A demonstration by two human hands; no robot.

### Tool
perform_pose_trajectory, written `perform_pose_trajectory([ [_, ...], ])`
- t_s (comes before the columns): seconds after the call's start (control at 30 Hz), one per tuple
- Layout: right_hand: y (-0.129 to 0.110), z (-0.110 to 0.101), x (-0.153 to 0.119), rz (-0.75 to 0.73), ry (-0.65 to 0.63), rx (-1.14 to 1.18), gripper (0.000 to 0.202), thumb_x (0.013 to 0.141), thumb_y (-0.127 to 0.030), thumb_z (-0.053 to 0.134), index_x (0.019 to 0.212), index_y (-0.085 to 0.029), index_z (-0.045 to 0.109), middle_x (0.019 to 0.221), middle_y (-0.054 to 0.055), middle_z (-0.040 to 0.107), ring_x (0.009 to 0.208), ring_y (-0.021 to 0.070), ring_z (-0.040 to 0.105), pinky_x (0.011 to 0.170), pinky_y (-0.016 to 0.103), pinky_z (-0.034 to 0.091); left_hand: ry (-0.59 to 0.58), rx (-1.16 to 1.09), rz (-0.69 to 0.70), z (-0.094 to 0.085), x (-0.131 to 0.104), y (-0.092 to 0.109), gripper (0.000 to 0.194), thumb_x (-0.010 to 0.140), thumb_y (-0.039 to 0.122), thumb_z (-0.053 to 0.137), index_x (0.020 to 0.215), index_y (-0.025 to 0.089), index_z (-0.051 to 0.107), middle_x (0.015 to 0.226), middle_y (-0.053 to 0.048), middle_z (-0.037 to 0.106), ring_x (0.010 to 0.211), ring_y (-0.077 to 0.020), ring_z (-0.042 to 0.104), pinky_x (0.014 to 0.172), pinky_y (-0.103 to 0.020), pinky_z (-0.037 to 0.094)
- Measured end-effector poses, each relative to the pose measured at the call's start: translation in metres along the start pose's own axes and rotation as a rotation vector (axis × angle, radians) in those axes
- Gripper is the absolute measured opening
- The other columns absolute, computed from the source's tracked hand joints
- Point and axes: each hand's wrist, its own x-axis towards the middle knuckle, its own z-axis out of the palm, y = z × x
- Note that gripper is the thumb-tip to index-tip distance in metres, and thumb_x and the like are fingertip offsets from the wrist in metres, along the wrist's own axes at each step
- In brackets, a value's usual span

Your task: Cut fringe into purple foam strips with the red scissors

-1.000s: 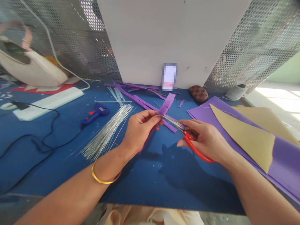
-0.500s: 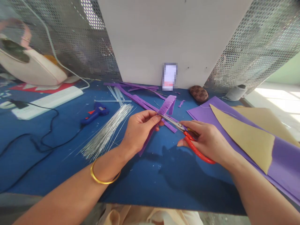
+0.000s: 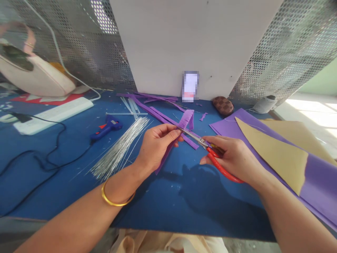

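Note:
Between the thumb and fingers of my left hand (image 3: 158, 146) is a purple crepe paper strip (image 3: 186, 118). Its upper part folds over in a loop above the fingertips, and a tail hangs below the hand. My right hand (image 3: 234, 158) grips red-handled scissors (image 3: 223, 170), whose blades reach to the strip right at my left fingertips. Whether the blades are fully closed is hard to make out. More purple strips (image 3: 158, 114) lie on the table behind my hands, one passing beneath the held strip. A bundle of thin silvery wires (image 3: 121, 149) rests left of my left hand.
On the blue table (image 3: 168, 207) lie a blue glue gun (image 3: 106, 127) with its cord, a white power strip (image 3: 56, 114), and purple paper (image 3: 321, 179) with brown paper (image 3: 276, 154) on it. A phone (image 3: 190, 86) leans on the white board, near a checked pouch (image 3: 223, 105).
The looped upper end of the purple strip has dropped slightly and leans a little further left. Both hands stay nearly in place, with the scissors still at the strip.

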Motion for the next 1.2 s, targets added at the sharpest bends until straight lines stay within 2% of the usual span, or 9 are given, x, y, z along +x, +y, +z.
perform_pose_trajectory([
  [0.27,0.0009,0.0004,0.0000,0.013,0.010,0.002,0.054,0.077,-0.055,0.070,0.118,-0.020,0.068,0.090,0.007,0.072,0.064,0.0162,0.061,0.059,0.026,0.047,0.015,-0.061,0.003,0.0015,-0.0001,0.0007,0.013,0.072,0.026,0.075,0.080,0.016,0.071,0.072,-0.002,0.067,0.065,-0.0124,0.060,0.060,-0.023,0.047],
  [0.6,-0.0014,0.0011,0.0007,-0.012,0.003,-0.039,0.062,0.074,-0.060,0.069,0.122,-0.022,0.065,0.085,0.005,0.069,0.063,0.0165,0.060,0.054,0.026,0.044,0.030,-0.010,0.033,0.0007,-0.0008,0.0011,0.013,0.072,0.029,0.075,0.076,0.017,0.070,0.069,-0.001,0.067,0.063,-0.0133,0.060,0.062,-0.026,0.047],
  [0.8,-0.0021,0.0021,0.0009,0.000,-0.016,-0.027,0.060,0.076,-0.059,0.068,0.122,-0.021,0.065,0.090,0.006,0.069,0.060,0.0150,0.058,0.057,0.027,0.045,0.007,0.001,0.037,-0.0005,0.0000,-0.0009,0.012,0.075,0.028,0.073,0.079,0.017,0.071,0.070,-0.001,0.068,0.060,-0.0112,0.056,0.061,-0.025,0.046],
  [1.2,-0.0025,0.0026,0.0007,0.030,-0.034,0.011,0.056,0.078,-0.054,0.069,0.122,-0.020,0.065,0.092,0.006,0.069,0.067,0.0173,0.062,0.064,0.028,0.048,-0.011,-0.009,0.025,-0.0014,0.0007,-0.0026,0.013,0.075,0.029,0.073,0.079,0.017,0.071,0.070,-0.001,0.067,0.061,-0.0116,0.056,0.062,-0.025,0.046],
])
